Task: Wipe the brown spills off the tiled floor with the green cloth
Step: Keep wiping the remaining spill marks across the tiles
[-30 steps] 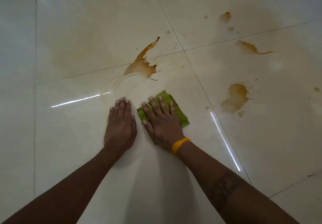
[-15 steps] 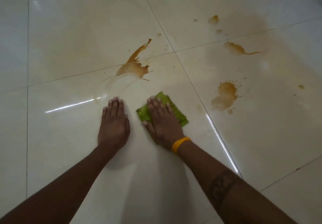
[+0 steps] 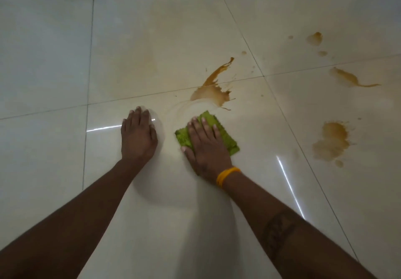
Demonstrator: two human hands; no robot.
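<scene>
Green folded terry cloth [image 3: 219, 130] lies flat on glossy cream tiled floor [image 3: 121, 61], pinned under my right hand [image 3: 206, 148], fingers [image 3: 207, 126] spread, pressing, not gripping. Left hand [image 3: 137, 136] flat on bare tile beside it, fingers together, holding nothing. Large brown splash [image 3: 211, 93] just beyond cloth; more brown spills [image 3: 332, 140] well right.

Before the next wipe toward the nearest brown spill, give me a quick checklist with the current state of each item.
1. Right hand flat on the green cloth: ok.
2. Left hand braced on the bare tiled floor, off the cloth: ok.
3. Nearest spill just beyond the cloth, path clear: ok.
4. Cloth clean enough underneath: cannot tell.
5. Floor finished: not ok; the round spill and the streak at right remain.
</scene>
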